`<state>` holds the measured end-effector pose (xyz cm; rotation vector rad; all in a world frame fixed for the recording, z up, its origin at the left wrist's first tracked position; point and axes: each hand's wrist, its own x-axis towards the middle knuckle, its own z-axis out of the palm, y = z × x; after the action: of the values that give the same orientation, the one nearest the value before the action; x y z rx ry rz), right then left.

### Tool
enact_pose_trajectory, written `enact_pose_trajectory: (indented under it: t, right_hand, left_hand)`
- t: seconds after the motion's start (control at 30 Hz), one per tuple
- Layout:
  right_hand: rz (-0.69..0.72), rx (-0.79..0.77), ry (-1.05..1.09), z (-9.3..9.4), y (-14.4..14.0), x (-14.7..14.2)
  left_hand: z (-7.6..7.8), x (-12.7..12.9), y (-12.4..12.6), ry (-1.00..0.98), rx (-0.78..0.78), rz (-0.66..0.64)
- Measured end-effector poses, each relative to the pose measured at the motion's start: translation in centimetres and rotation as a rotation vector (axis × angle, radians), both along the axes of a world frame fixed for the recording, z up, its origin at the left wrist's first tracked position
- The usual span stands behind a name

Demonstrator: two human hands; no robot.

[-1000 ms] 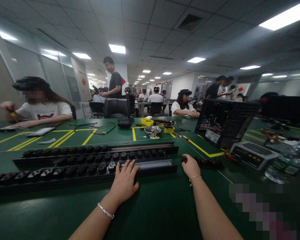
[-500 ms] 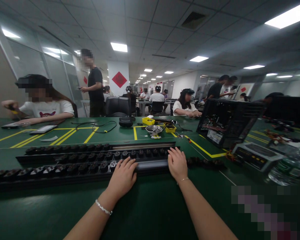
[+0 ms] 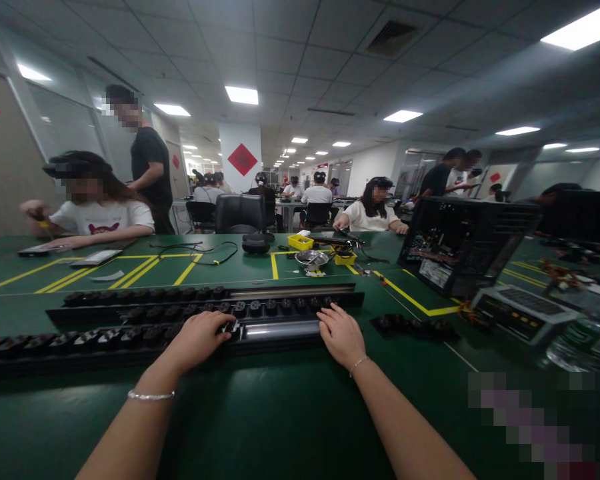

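Observation:
Long black rails [image 3: 280, 308] lie side by side across the green table, each lined with several small black round parts. My left hand [image 3: 200, 339] rests on the nearest rail, fingers curled over the parts near its bare metal stretch [image 3: 280, 329]. My right hand [image 3: 341, 335] lies palm down at that rail's right end, fingers spread on it. A short loose strip of the same black parts [image 3: 414, 326] lies on the table to the right of my right hand.
An open black computer case [image 3: 460, 243] and a grey device with a keypad [image 3: 523, 312] stand at the right, with a plastic bottle [image 3: 585, 343]. A metal bowl [image 3: 311, 259] and yellow bins [image 3: 300, 242] sit mid-table. A seated person [image 3: 97, 213] works at far left; others behind.
My right hand came left from the loose strip onto the rail's right end. My left hand slid left along the nearest rail. The standing person behind walked left.

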<state>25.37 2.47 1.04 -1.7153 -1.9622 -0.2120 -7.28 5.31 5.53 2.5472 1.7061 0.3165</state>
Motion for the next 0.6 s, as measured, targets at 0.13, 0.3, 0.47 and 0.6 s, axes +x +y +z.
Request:
enact_pose_trajectory:
  t: [0.13,0.3,0.47,0.6]
  right_hand:
    - [0.001,0.017,-0.001,0.0,0.0,-0.1]
    - [0.013,0.033,0.014,-0.1,0.1,0.0]
    - [0.005,0.025,0.015,-0.2,0.2,0.0]
    - [0.007,0.036,0.015,-0.1,0.1,-0.1]
  left_hand:
    - [-0.3,0.2,0.1,0.018,0.001,0.041]
    - [-0.4,0.8,-0.1,0.058,0.01,0.082]
    - [-0.5,1.5,-0.3,0.043,0.041,0.072]
    - [-0.5,2.0,-0.4,0.041,0.058,0.059]
